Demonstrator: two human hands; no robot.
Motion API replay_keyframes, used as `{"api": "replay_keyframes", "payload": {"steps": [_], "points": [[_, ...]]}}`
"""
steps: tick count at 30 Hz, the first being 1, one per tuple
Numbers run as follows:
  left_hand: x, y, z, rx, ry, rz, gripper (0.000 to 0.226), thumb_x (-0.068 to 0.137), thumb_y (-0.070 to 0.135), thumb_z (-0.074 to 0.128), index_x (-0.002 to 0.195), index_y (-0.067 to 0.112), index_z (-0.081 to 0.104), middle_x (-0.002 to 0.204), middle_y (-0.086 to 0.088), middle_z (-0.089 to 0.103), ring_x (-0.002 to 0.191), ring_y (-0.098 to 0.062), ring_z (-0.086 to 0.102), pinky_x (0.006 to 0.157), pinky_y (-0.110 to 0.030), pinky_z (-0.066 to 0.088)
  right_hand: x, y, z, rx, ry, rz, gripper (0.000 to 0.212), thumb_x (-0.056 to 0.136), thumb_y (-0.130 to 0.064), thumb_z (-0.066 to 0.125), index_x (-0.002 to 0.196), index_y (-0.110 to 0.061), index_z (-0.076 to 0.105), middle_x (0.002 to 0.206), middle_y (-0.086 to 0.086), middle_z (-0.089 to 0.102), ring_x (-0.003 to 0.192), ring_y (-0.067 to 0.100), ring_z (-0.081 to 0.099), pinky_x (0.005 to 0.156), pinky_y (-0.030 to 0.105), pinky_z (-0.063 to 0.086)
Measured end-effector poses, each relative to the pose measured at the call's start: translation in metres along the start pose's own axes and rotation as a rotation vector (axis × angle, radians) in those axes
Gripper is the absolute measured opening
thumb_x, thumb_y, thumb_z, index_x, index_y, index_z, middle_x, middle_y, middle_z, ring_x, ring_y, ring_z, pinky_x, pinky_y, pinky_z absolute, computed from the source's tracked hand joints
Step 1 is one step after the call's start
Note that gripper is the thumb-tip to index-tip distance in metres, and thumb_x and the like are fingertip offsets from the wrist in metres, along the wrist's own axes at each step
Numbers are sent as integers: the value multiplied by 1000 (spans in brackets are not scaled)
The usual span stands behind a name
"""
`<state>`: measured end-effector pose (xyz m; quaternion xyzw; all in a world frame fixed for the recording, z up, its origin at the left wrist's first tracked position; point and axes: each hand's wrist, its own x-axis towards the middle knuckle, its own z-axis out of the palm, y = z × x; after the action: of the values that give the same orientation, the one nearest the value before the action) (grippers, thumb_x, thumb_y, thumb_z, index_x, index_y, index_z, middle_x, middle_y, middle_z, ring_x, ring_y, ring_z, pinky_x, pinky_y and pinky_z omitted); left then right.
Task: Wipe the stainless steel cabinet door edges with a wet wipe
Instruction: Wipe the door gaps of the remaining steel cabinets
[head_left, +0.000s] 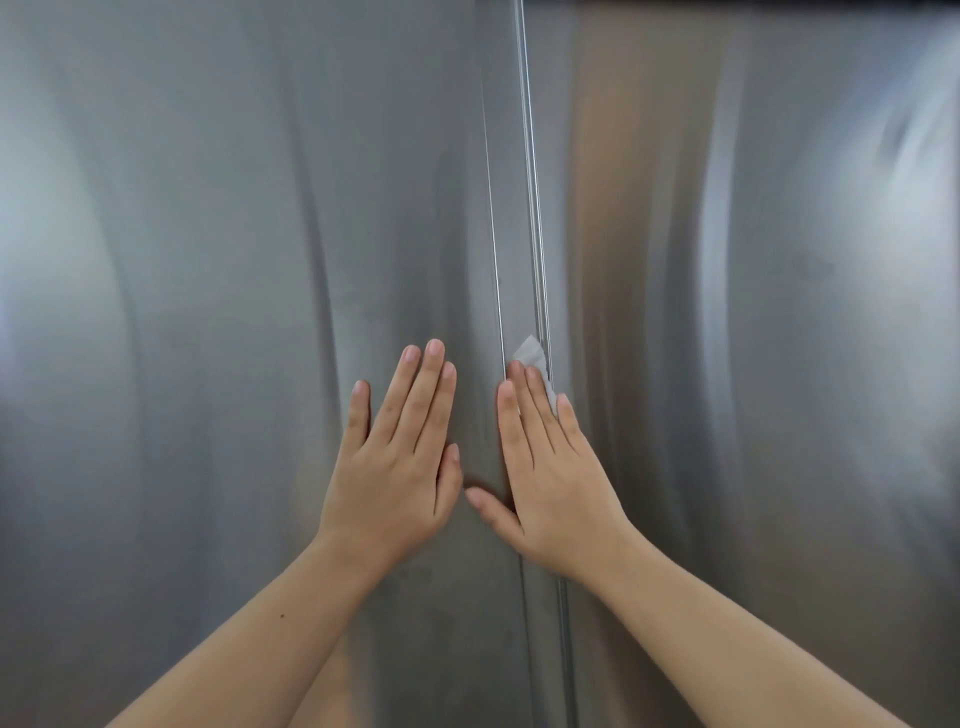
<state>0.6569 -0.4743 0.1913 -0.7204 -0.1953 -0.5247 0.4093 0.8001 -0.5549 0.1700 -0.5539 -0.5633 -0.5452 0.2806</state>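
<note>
I see two bare forearms reaching up from the bottom corners of my view, and both hands lie flat against stainless steel cabinet doors that fill the whole picture. The left hand (395, 457) rests palm-down on the left door (208, 312), near that door's inner edge. Its fingers (426, 395) are straight, close together and point upward, tilted a little to the right, holding nothing. The thumb lies alongside the palm. The right hand (550, 483) lies flat over the seam where the doors meet, with its fingers (511, 426) straight, side by side and pointing upward, tilted a little to the left. Its thumb sticks out to the left, close to the left hand's thumb. These straight fingers press one white wet wipe (531, 356) against the door edge (535, 208) and are not curled round it. Most of the wipe is hidden beneath them. A crumpled corner pokes up past the fingertips, and a sliver shows between the ring and little fingers. The door edge is a narrow strip whose long axis runs vertically from the top of the view to the bottom, leaning slightly. The wipe sits on it a little below mid-height. The right door (753, 364) lies beyond the strip. I count two hands, two doors and one wipe.
</note>
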Motion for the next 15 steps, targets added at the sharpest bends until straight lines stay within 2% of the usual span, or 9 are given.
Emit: {"api": "replay_keyframes", "payload": {"steps": [7, 15], "points": [[2, 0, -2, 5, 5, 2, 58, 88, 24, 32, 140, 0, 30, 148, -15, 28, 136, -31, 28, 108, -50, 18, -1, -2, 0, 59, -20, 20, 80, 89, -52, 36, 140, 8, 18, 149, 27, 17, 138, 40, 16, 112, 47, 22], [-14, 0, 1, 10, -19, 59, 57, 90, 24, 32, 142, 2, 28, 149, -13, 27, 138, -25, 26, 110, -48, 16, -22, -9, 0, 37, -61, 22, 81, 88, -52, 36, 140, 8, 18, 148, 27, 20, 138, 40, 18, 111, 47, 20]]}}
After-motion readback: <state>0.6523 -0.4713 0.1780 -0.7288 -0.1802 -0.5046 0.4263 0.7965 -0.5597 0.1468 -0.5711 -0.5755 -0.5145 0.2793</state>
